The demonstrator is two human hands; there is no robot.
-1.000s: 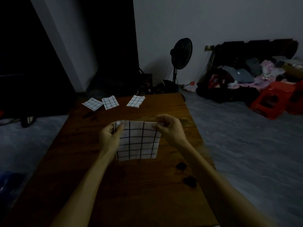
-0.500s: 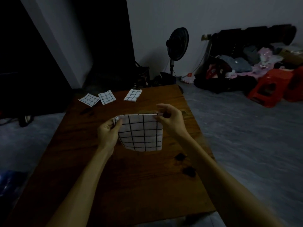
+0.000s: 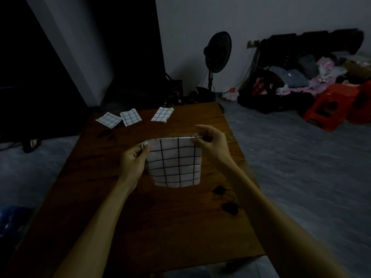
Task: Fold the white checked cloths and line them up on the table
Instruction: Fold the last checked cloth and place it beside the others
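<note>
Left arm: I see it bare, reaching forward from the lower left, forearm angled up toward the centre.
Left hand (image 3: 133, 160): thumb and curled fingers pinch the upper left corner of what I hold.
Right arm: bare, entering from the lower right, extended diagonally.
Right hand (image 3: 211, 141): raised slightly higher, fingers curled, pinching the upper right corner.
Spacing: the 2 hands are apart, level with each other.
</note>
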